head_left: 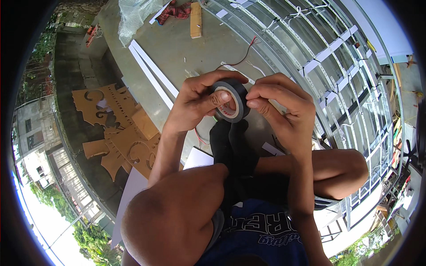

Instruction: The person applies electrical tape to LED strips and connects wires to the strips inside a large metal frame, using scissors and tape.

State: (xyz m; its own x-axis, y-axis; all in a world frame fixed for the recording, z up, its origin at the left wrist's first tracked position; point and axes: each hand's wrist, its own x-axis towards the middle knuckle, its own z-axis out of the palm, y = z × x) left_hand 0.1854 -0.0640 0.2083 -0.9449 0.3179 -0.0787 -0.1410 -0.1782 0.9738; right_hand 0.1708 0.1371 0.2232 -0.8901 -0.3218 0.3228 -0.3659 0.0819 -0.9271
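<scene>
A roll of black electrical tape [241, 94] with a pale cardboard core is held up in front of me, above my bent legs. My left hand [191, 104] grips it, the thumb across the core opening and the fingers round the far side. On the roll's right edge, the thumb and forefinger of my right hand [288, 106] are pinched together against the tape. Whether a loose end is between those fingertips is too small to make out. Just beyond the roll, a thin red and black wire [249, 48] runs over the floor.
To the right stands a large metal frame [326, 53] carrying LED strips and white cables. Long white strips [148, 66] lie on the concrete floor [213, 48] at left, near cut brown sheets [128, 142]. Bubble wrap [133, 17] and a brown block [195, 20] lie farther off.
</scene>
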